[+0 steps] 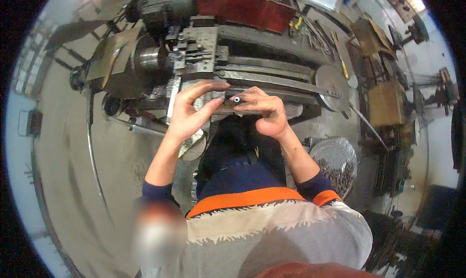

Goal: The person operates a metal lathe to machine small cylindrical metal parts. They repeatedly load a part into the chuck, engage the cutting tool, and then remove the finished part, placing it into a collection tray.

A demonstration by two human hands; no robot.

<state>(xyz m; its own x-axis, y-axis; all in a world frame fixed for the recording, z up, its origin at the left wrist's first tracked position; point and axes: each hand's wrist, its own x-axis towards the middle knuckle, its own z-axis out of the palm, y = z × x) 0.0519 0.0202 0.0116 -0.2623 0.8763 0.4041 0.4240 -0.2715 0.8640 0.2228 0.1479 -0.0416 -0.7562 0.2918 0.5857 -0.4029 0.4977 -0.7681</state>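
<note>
Above the front of a lathe, my right hand (pixel 264 108) pinches a small dark cylindrical piece (pixel 237 99) between thumb and fingers. One end of the piece shows a pale ring around a dark centre. Close beside it on the left, my left hand (pixel 191 110) curves with thumb and fingers apart, and nothing shows between them. Behind my left hand is the lathe's tool post (pixel 194 50), a block of metal clamps and bolts. The lathe's chuck (pixel 149 58) lies to the left of the tool post.
Lathe bed rails (pixel 272 79) run right toward a round metal disc (pixel 332 84). A dark red tray (pixel 242 8) holding small metal bits stands at the back. Hand tools (pixel 318 35) lie at the back right. A round basket (pixel 335 149) with several small dark parts sits low right.
</note>
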